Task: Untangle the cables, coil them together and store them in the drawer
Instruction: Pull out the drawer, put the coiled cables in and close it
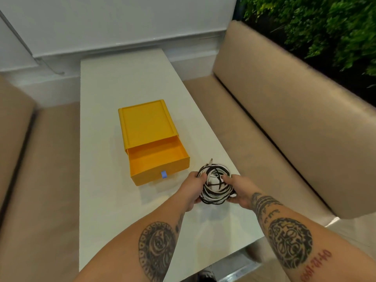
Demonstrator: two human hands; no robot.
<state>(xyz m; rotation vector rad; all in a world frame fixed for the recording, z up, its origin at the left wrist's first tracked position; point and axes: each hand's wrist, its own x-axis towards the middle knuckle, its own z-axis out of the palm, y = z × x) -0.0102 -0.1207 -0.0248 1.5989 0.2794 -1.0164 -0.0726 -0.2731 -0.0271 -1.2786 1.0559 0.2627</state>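
A round bundle of black and white cables (216, 184) is held just above the white table (114, 94), near its right edge. My left hand (193, 190) grips the coil's left side and my right hand (237, 190) grips its right side. One plug end sticks up from the top of the coil. To the left and slightly farther off stands a yellow drawer box (146, 123). Its drawer (158, 159) is pulled out toward me and looks empty, with a small blue pull tab (164, 174) on its front.
Beige padded benches run along both long sides of the table, the right one (274, 123) with a tall backrest. A white wall lies beyond the table's far end and green foliage (317, 23) fills the top right.
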